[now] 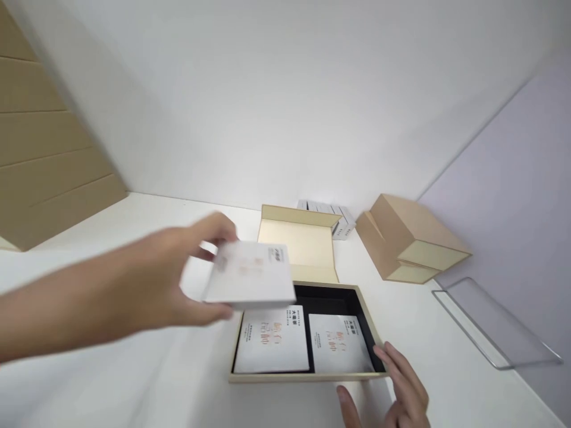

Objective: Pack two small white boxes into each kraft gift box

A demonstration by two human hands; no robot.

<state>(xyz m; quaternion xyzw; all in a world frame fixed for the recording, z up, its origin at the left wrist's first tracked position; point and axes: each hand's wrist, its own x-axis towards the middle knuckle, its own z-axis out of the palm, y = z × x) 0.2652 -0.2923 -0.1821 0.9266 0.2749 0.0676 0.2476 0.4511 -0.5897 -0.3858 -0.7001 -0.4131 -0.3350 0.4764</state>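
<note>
My left hand (191, 279) is closed on a small white box (256, 270) with printed lettering, pinched at its left side. That box hovers tilted over the left rear part of a cream gift box (307, 377) with a black inside. Two similar white boxes lie in the gift box: a left one (272, 353) and a right one (341, 353). The held box covers the left rear of the inside. My right hand (401, 392) rests its fingertips by the gift box's front right corner. Its thumb is spread apart, close to the front wall.
The gift box's open lid (297, 244) extends backward. Behind it stands a row of white boxes (343, 223). A tan carton (414, 232) and a clear grey-rimmed holder (495, 327) are on the right. Stacked tan boxes (44, 148) rise at left, beside the white wall (267, 107).
</note>
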